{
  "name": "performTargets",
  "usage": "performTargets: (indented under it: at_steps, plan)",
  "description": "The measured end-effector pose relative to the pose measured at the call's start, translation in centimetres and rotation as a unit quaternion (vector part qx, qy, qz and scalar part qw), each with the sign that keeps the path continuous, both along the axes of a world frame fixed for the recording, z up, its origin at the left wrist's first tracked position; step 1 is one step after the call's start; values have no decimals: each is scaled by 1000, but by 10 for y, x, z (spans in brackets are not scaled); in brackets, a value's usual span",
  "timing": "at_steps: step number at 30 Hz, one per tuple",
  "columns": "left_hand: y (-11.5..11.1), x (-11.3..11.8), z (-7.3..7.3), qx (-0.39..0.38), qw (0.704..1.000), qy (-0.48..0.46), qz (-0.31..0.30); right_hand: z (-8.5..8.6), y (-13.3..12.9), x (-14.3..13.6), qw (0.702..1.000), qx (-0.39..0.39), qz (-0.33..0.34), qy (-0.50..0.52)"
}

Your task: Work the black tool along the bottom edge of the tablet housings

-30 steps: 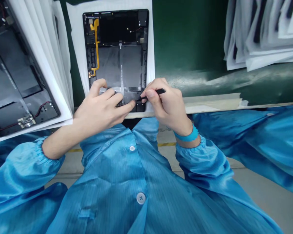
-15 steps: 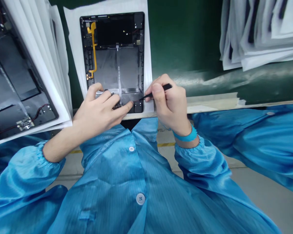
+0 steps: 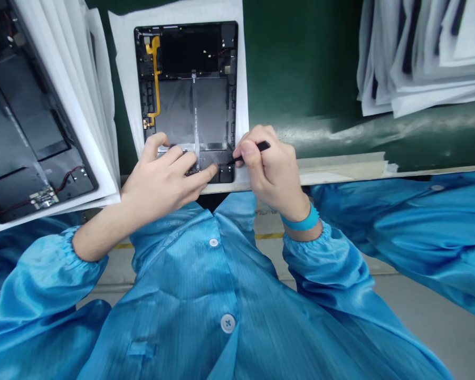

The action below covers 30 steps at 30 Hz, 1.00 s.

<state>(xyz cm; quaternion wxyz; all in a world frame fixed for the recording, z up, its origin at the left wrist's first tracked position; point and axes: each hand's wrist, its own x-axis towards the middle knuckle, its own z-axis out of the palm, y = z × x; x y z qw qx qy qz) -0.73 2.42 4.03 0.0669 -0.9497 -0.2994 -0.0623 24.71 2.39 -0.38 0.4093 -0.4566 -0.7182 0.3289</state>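
An opened black tablet housing (image 3: pixel 211 111) lies on a white foam sheet, its grey batteries and an orange flex cable (image 3: pixel 157 95) exposed. Across its lower left part rests my left hand (image 3: pixel 164 171), fingers apart, the index fingertip touching the inside near the bottom edge. My right hand (image 3: pixel 271 166) pinches black tweezers (image 3: pixel 264 145) at the lower right corner. Their tip reaches in beside a small black corner module (image 3: pixel 226 173); whether it grips anything there is too small to tell.
At the left, a similar open tablet (image 3: pixel 19 121) tops a stack interleaved with white foam sheets (image 3: pixel 91 105). Another stack of white sheets (image 3: pixel 419 79) stands at the far right of the green bench (image 3: pixel 301 68). A blue-clad person (image 3: pixel 419 221) sits close on my right.
The tweezers' tip has shifted slightly right, towards the housing's corner, and the handle end sits a bit further left. My left hand stays in nearly the same place. The view has shifted a little.
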Motion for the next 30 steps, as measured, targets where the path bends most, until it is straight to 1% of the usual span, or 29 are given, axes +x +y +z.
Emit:
performTargets:
  at_steps: [6,10,13,15,17,18,20,22,23,24,25,26,27,28,29,30]
  plan:
    - [-4,1,-1,-27,999,-13,15,-2,2,0,1000,6,2,13]
    - [-3,1,-3,-49,998,-27,22,1,1,-1,1000,16,-2,10]
    - [-1,2,-4,-78,996,-24,42,3,0,-1,1000,4,2,1]
    - [-5,4,-2,-84,995,-4,53,3,1,0,1000,-13,9,4]
    - [-13,7,7,-78,995,35,60,0,1,0,999,-25,3,32]
    - [-19,8,16,-77,993,62,64,-1,1,0,998,-28,-6,56]
    - [-30,8,41,-88,988,108,65,-4,-2,1,992,-27,-39,115]
    - [-30,3,71,-124,983,121,53,-3,-10,2,981,-24,-70,177]
    - [-24,-1,86,-149,982,110,49,-1,-16,3,974,-25,-82,209]
    - [-12,-5,99,-172,979,93,48,2,-24,3,966,-28,-94,239]
    - [5,-10,108,-193,977,74,54,5,-33,3,957,-35,-104,267]
    - [27,-14,114,-205,974,63,68,7,-44,2,948,-47,-114,293]
    - [52,-18,115,-209,973,58,79,9,-55,1,939,-63,-124,313]
    - [79,-22,111,-209,971,60,100,11,-67,0,933,-86,-129,324]
    - [105,-25,103,-211,967,70,127,12,-78,-2,930,-110,-132,325]
    - [129,-28,91,-217,959,84,162,12,-88,-5,930,-131,-133,318]
